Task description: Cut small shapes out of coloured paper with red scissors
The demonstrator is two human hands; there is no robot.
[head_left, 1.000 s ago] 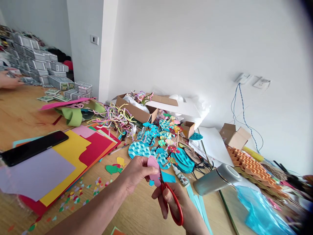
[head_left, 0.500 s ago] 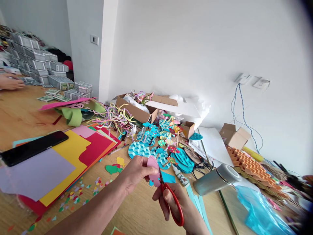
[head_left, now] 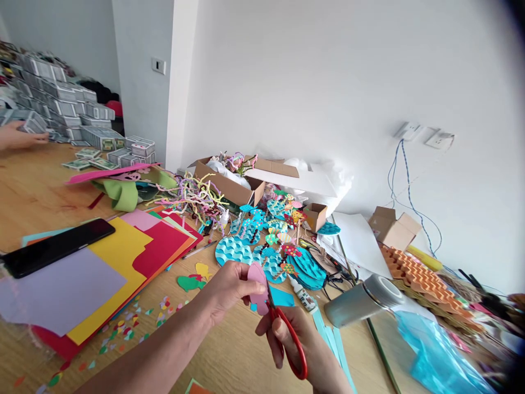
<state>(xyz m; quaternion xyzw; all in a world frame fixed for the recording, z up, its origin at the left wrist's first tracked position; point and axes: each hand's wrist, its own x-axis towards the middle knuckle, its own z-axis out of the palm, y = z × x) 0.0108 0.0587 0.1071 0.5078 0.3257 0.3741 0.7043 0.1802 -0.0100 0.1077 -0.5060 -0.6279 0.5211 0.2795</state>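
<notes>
My left hand (head_left: 234, 284) pinches a small pink paper cutout (head_left: 257, 279) between thumb and fingers. Red-handled scissors (head_left: 293, 339) are gripped in my right hand (head_left: 289, 334), their blades up against the cutout's right edge. Just behind, a blue piece of paper (head_left: 282, 296) lies on the table. To the left of my left hand rest a green paper fish (head_left: 189, 283) and a yellow paper cutout (head_left: 202, 271). A white glue bottle (head_left: 305, 298) lies to the right, above light blue paper strips (head_left: 334, 345).
Coloured paper sheets (head_left: 94, 290) bear a black phone (head_left: 59, 246) at left. Paper scraps (head_left: 123, 328) dot the table. Blue wavy discs (head_left: 233, 251) and pipe cleaners (head_left: 200, 200) lie behind. A grey thermos (head_left: 363, 301) lies right. A co-worker's hand (head_left: 22, 135) holds a grey box.
My hands, the scissors and the pink cutout stay almost in the same place. At far left, the co-worker's hand now holds a grey box lifted off the table.
</notes>
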